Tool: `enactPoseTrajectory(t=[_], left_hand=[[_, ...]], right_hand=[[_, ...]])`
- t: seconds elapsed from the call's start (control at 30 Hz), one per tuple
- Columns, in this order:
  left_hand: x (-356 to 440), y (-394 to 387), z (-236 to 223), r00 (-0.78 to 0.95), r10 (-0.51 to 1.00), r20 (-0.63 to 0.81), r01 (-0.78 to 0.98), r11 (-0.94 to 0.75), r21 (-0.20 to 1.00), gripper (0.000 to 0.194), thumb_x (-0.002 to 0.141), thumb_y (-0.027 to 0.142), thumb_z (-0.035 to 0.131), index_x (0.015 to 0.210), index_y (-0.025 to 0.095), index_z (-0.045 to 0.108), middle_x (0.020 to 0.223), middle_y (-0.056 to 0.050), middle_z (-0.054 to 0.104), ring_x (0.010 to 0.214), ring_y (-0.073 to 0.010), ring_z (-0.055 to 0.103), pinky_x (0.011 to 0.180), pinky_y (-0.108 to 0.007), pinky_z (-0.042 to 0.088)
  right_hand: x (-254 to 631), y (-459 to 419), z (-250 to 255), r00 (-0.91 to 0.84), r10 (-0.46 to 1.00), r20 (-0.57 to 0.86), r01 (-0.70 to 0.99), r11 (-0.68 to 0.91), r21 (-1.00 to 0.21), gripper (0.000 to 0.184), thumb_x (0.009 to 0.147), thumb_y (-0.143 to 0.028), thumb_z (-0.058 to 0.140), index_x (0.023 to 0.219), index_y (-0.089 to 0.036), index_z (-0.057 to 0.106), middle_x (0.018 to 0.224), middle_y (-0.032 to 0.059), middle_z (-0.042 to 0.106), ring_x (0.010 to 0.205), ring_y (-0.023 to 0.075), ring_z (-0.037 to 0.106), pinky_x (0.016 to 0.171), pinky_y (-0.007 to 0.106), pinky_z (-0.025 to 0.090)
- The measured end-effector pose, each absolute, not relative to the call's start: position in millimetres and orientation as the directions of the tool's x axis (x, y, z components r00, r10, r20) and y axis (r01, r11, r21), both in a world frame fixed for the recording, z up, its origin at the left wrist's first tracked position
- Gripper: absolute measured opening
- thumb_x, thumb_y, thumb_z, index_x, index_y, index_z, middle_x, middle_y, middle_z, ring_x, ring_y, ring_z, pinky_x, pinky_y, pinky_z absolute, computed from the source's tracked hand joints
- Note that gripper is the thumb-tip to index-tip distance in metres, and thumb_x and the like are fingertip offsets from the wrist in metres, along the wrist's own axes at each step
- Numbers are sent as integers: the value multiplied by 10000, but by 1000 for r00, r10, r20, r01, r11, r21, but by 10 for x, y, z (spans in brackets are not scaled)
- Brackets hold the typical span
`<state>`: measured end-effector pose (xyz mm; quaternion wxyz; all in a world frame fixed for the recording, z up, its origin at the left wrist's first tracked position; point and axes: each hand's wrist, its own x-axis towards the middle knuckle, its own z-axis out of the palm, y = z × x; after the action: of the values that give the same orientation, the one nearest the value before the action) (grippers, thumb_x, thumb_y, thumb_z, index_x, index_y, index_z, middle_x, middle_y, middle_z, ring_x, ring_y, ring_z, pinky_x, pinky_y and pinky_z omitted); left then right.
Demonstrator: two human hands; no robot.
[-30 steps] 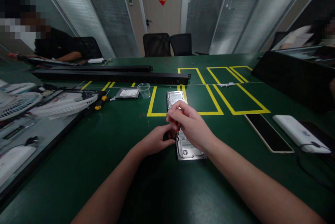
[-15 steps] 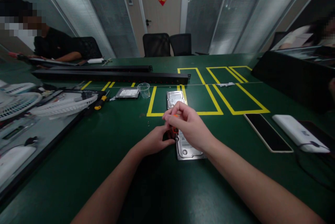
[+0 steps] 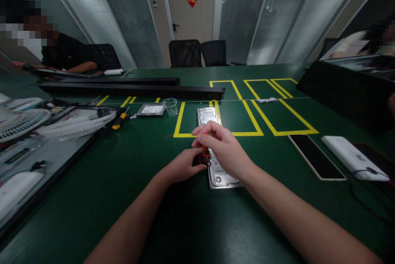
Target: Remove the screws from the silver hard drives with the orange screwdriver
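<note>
A silver hard drive lies on the green table in front of me, partly covered by my right hand. That hand is closed around a small screwdriver with an orange and black handle, its shaft pointing down at the drive's left side. My left hand grips the drive's left edge, thumb against it and fingers curled close to the screwdriver; some fingertips are hidden. Just beyond my hands lies a second silver hard drive. Tiny bits, perhaps screws, lie left of my hands.
Further left are a black-edged hard drive, a clear plastic cup and a yellow-black screwdriver. Long black bars lie behind. A phone and white power bank are at right. Two people sit across the table.
The orange screwdriver handle has turned slightly in my right hand and stands a little more upright. Both hands stay in nearly the same place.
</note>
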<state>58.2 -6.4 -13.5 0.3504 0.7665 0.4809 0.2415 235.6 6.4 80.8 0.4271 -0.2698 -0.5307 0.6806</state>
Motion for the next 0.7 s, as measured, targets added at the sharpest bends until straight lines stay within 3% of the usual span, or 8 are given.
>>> enactPoseTrajectory(t=[0.1,0.27,0.47,0.7], left_hand=[[582,-64,-147,428,903,41,538,-290,792,243,904,254,748,1118,167,673,1055,-69,735,922,-241,681,849,-358,551],[591,-73,-117,429,903,31,537,-283,795,159,900,242,749,1018,165,675,1054,-76,738,945,-249,683,852,-355,552],[593,-71,-125,444,894,58,498,-300,814,201,899,196,743,1076,180,651,997,-39,715,850,-200,650,793,-319,523],[602,-72,-96,473,878,65,465,-313,828,221,894,161,728,1103,181,659,991,-30,702,858,-188,630,795,-300,503]], right_hand=[[2327,42,804,-511,854,99,-330,-89,-940,290,828,-273,786,842,-230,499,943,-5,689,695,122,637,653,289,466],[2315,63,744,-578,806,130,-255,-27,-966,256,969,-406,624,812,-223,535,693,-39,590,570,113,484,566,279,359],[2315,67,721,-504,847,167,-229,55,-972,351,1000,-438,529,723,-222,524,619,-47,453,564,123,405,555,296,308],[2370,39,821,-464,860,212,-290,78,-954,356,1008,-435,547,723,-221,537,598,-43,440,562,127,378,545,301,300]])
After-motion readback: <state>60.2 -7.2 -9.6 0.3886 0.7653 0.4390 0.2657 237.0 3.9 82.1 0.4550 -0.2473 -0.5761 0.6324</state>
